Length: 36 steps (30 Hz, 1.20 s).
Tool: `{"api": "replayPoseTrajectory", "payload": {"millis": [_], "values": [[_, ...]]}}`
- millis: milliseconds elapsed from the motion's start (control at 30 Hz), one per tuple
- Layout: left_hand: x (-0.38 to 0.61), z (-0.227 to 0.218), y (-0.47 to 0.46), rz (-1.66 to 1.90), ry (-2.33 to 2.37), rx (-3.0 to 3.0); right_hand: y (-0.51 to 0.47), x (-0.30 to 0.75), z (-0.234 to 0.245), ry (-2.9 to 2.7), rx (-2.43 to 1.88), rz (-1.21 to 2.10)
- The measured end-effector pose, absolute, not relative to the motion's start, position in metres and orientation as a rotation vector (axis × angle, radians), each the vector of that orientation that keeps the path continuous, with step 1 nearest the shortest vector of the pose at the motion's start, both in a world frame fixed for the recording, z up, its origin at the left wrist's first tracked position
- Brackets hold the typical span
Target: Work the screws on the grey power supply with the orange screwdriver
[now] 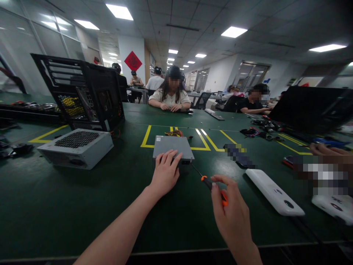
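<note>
Well to the left of the left fingers and beyond them stands a black computer case (106, 94); nearer, still left of those fingers, a grey power supply unit (93, 151) lies with its black mesh grille up. The left hand (165, 173) has its fingers fanned, pads down on the near part of a grey metal box (172, 143) that sits under and just past them; nothing shows gripped there. The box's top lies flat, and foreshortening hides which way its long axis runs. A bunch of coloured cables (176, 133) lies beyond its far edge. Right of the left fingertips, the screwdriver (206, 182) points away and leftward from the right fingers, its long axis slanting across to the box's near right corner. Its tip is at that corner; whether it touches cannot be told. The right hand (231, 208), the nearer to this corner along the tool, holds the orange and black handle loosely between thumb and curled fingers. Further right of these fingers, a white device (273, 191) lies on the green table (118, 198).
</note>
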<state>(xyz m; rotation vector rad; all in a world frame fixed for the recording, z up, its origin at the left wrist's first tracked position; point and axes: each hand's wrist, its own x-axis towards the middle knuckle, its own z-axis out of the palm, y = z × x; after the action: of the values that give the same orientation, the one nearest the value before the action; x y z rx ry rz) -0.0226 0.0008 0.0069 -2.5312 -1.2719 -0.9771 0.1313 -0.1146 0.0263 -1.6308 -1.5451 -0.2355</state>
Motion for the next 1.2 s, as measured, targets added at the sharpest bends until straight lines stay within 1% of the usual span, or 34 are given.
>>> {"api": "replayPoseTrajectory", "payload": {"millis": [200, 300, 433, 633, 833, 1067, 1200], "values": [[-0.023, 0.008, 0.0, -0.959, -1.278, -2.533, -0.113, 0.131, 0.026, -1.528, -1.511, -0.279], [-0.023, 0.008, 0.0, -0.952, -1.271, -2.534, -0.114, 0.134, 0.027, -1.475, -1.616, -0.32], [-0.024, 0.007, 0.0, -0.952, -1.27, -2.532, -0.118, 0.139, 0.029, -1.503, -1.783, -0.256], [-0.023, 0.005, 0.001, -0.952, -1.272, -2.523, -0.116, 0.14, 0.029, -1.686, -1.644, -0.345], [-0.023, 0.006, 0.001, -0.945, -1.275, -2.535, -0.114, 0.136, 0.03, -1.563, -1.658, -0.348], [-0.023, 0.004, 0.002, -0.949, -1.276, -2.539, -0.114, 0.129, 0.026, -1.785, -1.505, -0.432], [-0.023, 0.004, 0.002, -0.958, -1.279, -2.535, -0.114, 0.13, 0.026, -1.624, -1.589, -0.35]]}}
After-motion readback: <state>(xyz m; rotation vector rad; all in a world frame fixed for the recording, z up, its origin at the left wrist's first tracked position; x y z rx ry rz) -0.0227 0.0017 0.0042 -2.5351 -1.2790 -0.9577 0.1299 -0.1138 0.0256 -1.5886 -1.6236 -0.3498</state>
